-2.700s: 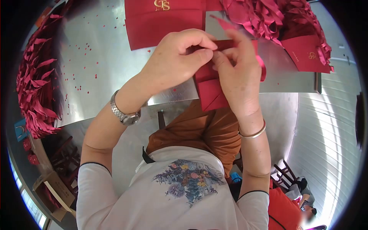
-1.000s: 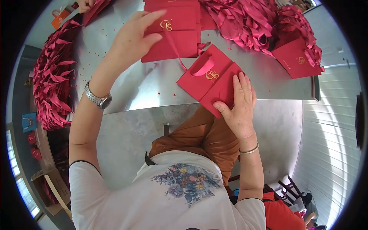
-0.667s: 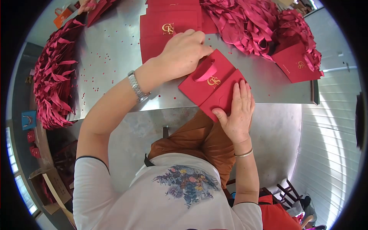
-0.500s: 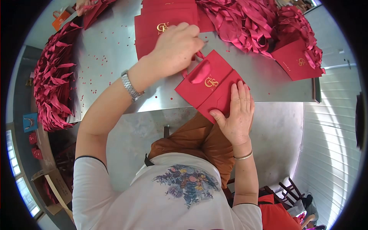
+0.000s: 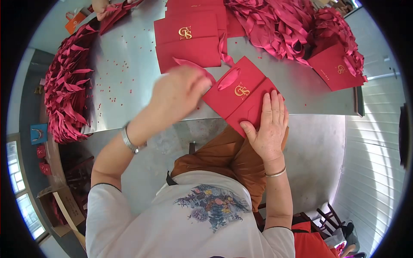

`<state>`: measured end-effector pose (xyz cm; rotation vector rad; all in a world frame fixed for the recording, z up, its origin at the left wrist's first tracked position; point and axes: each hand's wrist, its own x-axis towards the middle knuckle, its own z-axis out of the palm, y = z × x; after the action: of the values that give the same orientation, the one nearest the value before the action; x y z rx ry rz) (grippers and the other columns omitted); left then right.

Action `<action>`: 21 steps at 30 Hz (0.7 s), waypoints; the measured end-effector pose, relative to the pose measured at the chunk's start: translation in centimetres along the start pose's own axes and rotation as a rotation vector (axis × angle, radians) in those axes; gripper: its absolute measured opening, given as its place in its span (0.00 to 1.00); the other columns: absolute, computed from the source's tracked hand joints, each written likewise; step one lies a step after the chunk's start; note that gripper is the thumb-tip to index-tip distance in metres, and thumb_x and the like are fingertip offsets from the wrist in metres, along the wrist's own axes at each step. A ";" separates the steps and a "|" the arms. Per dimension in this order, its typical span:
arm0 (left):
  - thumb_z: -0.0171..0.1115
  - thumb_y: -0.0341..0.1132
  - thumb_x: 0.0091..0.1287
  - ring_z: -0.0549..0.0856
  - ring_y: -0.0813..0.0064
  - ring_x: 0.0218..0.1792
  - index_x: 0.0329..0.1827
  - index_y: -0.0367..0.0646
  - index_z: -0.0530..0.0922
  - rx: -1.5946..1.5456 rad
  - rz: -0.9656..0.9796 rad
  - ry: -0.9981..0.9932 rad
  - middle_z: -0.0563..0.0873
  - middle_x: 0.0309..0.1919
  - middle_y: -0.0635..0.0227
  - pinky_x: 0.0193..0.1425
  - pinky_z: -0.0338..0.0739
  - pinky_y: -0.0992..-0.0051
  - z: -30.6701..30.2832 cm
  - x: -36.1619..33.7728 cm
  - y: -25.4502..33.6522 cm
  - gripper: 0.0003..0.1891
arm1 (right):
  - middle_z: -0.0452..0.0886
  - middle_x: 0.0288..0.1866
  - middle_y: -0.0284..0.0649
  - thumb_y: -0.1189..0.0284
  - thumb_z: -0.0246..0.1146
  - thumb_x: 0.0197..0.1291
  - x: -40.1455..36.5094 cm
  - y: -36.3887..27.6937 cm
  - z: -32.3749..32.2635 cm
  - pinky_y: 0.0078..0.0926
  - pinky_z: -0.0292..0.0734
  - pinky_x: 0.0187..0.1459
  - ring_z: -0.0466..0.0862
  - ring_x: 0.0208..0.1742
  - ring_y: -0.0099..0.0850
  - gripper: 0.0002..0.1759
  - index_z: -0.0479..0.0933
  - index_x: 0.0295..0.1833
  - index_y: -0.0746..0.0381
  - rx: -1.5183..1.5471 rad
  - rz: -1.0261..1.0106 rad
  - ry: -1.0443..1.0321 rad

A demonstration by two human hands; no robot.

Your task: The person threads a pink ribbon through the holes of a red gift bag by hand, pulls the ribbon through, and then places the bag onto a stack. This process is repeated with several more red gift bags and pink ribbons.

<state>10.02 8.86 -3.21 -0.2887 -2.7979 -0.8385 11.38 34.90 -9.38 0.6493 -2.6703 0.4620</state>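
A small red paper bag [image 5: 241, 79] with gold lettering and a folded flap lies tilted at the table's front edge, its lower corner over the edge. A pink satin ribbon [image 5: 230, 79] is looped through its upper part. My right hand [image 5: 266, 124] rests flat on the bag's flap, fingers stretched out. My left hand [image 5: 183, 92], partly blurred, is closed at the bag's left corner, with a ribbon strand [image 5: 189, 63] running into its fingers. Behind it, a pile of red bags [image 5: 187, 51] lies on the metal table [image 5: 133, 56].
A heap of ribboned bags [image 5: 275, 30] fills the back right, with one bag [image 5: 337, 66] near the right edge. Another ribboned row [image 5: 66, 86] lines the left edge. Red paper dots are scattered about. Another person's hand [image 5: 101, 6] holds a bag at the far left.
My left hand has moved left and toward me from above the bag, uncovering the lettering on the pile. The ribbon now lies looped across the bag. My right hand stays on the flap.
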 end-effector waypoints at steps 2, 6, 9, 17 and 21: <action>0.61 0.44 0.66 0.84 0.53 0.39 0.40 0.40 0.81 -0.103 -0.103 -0.082 0.84 0.35 0.57 0.41 0.78 0.59 1.1 -1.4 0.6 0.14 | 0.61 0.74 0.56 0.43 0.65 0.53 -0.1 0.1 0.2 0.52 0.53 0.71 0.60 0.75 0.52 0.52 0.60 0.73 0.68 0.003 -0.001 0.002; 0.65 0.34 0.64 0.83 0.67 0.30 0.42 0.36 0.80 -0.154 -0.128 -0.025 0.84 0.33 0.61 0.35 0.77 0.71 2.6 -1.4 1.1 0.10 | 0.56 0.76 0.59 0.41 0.64 0.54 -0.7 0.8 0.7 0.53 0.50 0.73 0.56 0.77 0.54 0.54 0.56 0.75 0.69 0.025 -0.020 0.025; 0.64 0.29 0.66 0.80 0.80 0.28 0.40 0.36 0.80 -0.635 -0.448 -0.038 0.83 0.31 0.70 0.34 0.75 0.78 2.6 -0.6 1.8 0.05 | 0.49 0.78 0.60 0.42 0.66 0.55 -1.6 1.0 0.9 0.50 0.50 0.73 0.57 0.76 0.52 0.60 0.45 0.78 0.68 0.254 0.069 0.290; 0.59 0.29 0.71 0.82 0.84 0.32 0.46 0.38 0.78 -1.101 -0.344 -0.121 0.83 0.36 0.71 0.35 0.76 0.84 3.2 0.0 3.7 0.05 | 0.78 0.54 0.37 0.75 0.64 0.66 -0.4 -0.3 -3.7 0.20 0.71 0.53 0.75 0.51 0.21 0.28 0.64 0.68 0.68 1.377 0.445 0.465; 0.58 0.31 0.72 0.83 0.81 0.38 0.53 0.38 0.77 -1.022 -0.267 0.042 0.84 0.43 0.70 0.41 0.78 0.81 3.1 -0.1 2.6 0.10 | 0.84 0.49 0.40 0.81 0.61 0.65 1.8 -0.4 -6.7 0.23 0.75 0.48 0.81 0.45 0.25 0.10 0.79 0.51 0.69 0.918 0.205 0.685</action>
<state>10.32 12.72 -4.45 -0.0261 -2.1364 -2.2366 11.83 36.50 -2.66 0.3237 -1.7783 1.6594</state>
